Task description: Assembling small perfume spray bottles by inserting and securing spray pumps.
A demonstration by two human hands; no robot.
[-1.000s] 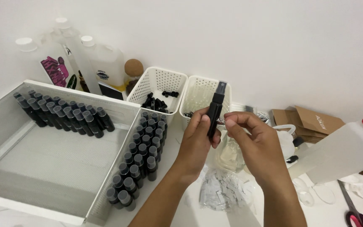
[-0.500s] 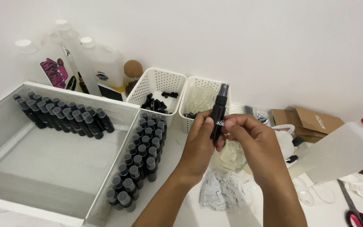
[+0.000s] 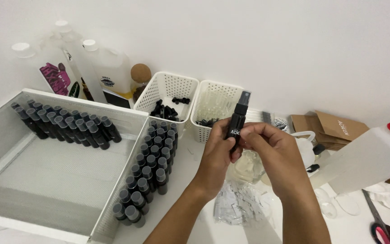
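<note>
A slim black spray bottle with a clear cap stands upright in both hands, above the white table. My left hand wraps its lower body from the left. My right hand pinches the bottle's front with thumb and fingers, over a small label. Below the hands lie a glass dish and a bag of small white labels.
A white tray at left holds rows of black bottles; more bottles stand beside it. Two white perforated baskets sit behind, large plastic jugs at back left, a red-capped jug, cardboard boxes and scissors at right.
The bottle has turned from a tilt to upright and risen slightly. My right hand's fingers have moved onto the bottle's front.
</note>
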